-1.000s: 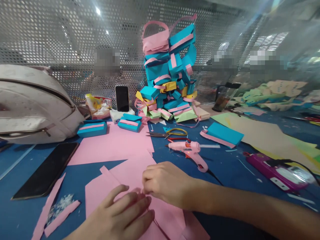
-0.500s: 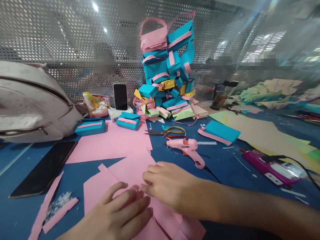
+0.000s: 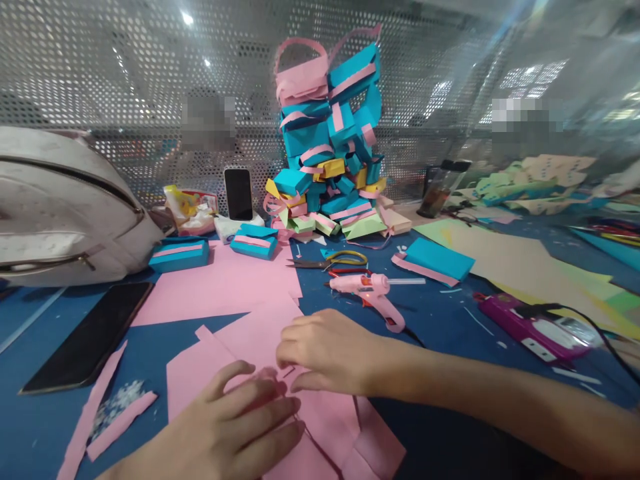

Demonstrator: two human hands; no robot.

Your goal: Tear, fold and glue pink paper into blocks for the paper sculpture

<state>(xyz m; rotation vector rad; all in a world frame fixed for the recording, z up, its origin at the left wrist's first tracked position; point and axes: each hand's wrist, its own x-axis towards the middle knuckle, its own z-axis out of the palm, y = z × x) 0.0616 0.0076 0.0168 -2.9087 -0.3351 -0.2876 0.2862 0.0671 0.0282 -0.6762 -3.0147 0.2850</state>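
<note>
Folded pink paper point(image 3: 320, 453) lies in front of me over a larger pink sheet point(image 3: 190, 380). Across the folded piece rests my left hand point(image 3: 240, 423), its fingers spread and pressing down. My right hand point(image 3: 325, 353) is just beyond it, fingers curled and thumb tucked in at the paper's upper part. It seems to pinch a fold there, though the fingertips are partly hidden. Beyond the right hand lies a pink hot glue gun point(image 3: 370, 290) with a glue stick in its back. Yellow-handled scissors point(image 3: 345, 259) lie behind the gun.
Blue paper boxes point(image 3: 254, 241) with pink strips stand around a tall stack of paper bags point(image 3: 325, 147). At left are a white bag point(image 3: 60, 207), a dark phone point(image 3: 90, 337) and pink strips point(image 3: 120, 427). A purple power strip point(image 3: 535, 327) with a cable lies at right.
My right hand has shifted slightly left and up, its thumb now a little apart from the fingers. The left hand stays nearly in place. The view has turned slightly.
</note>
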